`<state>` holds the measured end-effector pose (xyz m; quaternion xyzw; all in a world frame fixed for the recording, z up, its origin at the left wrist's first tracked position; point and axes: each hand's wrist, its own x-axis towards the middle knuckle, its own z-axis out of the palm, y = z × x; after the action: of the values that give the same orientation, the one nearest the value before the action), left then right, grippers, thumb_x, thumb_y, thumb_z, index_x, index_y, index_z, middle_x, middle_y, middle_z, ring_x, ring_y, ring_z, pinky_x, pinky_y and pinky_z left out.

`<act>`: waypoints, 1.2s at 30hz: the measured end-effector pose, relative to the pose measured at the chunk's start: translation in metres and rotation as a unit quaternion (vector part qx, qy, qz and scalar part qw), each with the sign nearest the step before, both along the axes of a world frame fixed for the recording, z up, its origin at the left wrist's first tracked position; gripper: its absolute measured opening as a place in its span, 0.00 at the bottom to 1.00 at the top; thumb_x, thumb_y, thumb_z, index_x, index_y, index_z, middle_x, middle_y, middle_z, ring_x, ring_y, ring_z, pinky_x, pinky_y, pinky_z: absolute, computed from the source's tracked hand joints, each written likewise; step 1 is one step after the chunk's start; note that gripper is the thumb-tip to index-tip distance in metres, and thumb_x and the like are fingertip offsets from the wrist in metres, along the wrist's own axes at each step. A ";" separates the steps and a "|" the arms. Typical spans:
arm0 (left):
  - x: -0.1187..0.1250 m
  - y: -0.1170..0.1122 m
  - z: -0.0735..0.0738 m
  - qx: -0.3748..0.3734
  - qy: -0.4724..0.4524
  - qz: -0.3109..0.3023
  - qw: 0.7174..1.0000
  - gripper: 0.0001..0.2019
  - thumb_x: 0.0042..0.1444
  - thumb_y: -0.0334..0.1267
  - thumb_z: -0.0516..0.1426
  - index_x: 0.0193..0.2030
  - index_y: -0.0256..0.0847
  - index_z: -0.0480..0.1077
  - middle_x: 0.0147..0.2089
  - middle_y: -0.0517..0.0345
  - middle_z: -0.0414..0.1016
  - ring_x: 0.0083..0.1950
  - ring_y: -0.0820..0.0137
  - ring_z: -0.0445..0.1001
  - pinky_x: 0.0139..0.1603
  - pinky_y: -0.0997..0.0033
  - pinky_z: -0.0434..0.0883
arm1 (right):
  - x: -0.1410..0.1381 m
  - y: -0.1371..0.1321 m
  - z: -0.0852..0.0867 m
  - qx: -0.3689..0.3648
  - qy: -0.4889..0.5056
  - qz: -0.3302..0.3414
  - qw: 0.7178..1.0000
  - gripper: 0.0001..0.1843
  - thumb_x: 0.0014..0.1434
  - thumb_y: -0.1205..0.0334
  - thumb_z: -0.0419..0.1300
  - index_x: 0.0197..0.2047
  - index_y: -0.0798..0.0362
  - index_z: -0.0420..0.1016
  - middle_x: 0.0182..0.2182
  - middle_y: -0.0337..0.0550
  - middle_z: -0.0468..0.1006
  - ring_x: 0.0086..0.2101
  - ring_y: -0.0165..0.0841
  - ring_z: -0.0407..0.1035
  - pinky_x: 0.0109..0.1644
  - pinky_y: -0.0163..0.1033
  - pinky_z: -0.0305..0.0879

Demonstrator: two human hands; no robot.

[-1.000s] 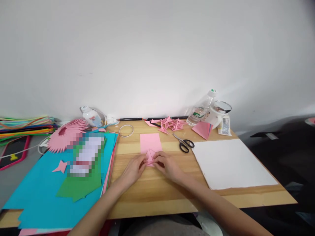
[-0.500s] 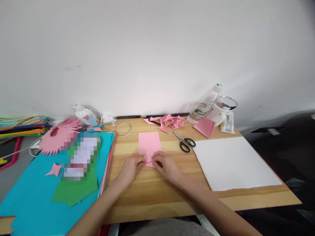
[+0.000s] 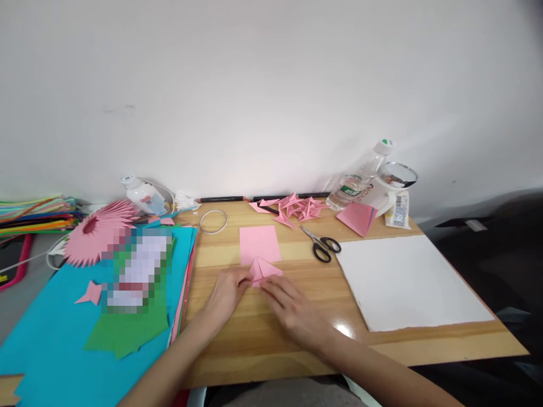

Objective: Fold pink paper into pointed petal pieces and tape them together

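Observation:
A small folded pink paper piece (image 3: 263, 269) lies on the wooden table (image 3: 271, 333) in front of me. My left hand (image 3: 227, 291) pinches its left edge with closed fingers. My right hand (image 3: 292, 311) lies just below and right of the piece, fingers stretched flat, fingertips at its lower edge. A flat pink paper rectangle (image 3: 258, 243) sits just behind the folded piece.
Black scissors (image 3: 321, 247), a heap of folded pink pieces (image 3: 297, 208), a wire ring (image 3: 212, 221) and a water bottle (image 3: 360, 178) stand behind. A white sheet (image 3: 407, 282) covers the right side. Blue and green paper (image 3: 85, 333) and a pink paper flower (image 3: 95, 230) lie left.
My right hand has let go of the folded piece and drawn back toward me, fingers flattening. The folded piece now shows more. The view has shifted slightly.

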<state>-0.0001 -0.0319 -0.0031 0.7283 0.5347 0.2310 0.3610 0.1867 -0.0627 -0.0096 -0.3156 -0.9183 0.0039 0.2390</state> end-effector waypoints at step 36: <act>-0.014 0.007 0.000 0.012 -0.031 -0.030 0.999 0.08 0.51 0.29 0.54 0.34 0.40 0.74 0.31 0.55 0.75 0.36 0.69 0.69 0.38 0.70 0.66 | -0.016 -0.021 -0.002 -0.009 -0.171 -0.022 0.985 0.27 0.52 0.76 0.49 0.57 0.72 0.59 0.55 0.63 0.63 0.56 0.48 0.55 0.56 0.50 0.61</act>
<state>-0.0140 -0.0244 -0.0029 0.7406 0.4985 0.2487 0.3757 0.1709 -0.0840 -0.0118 -0.3335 -0.9385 -0.0469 0.0754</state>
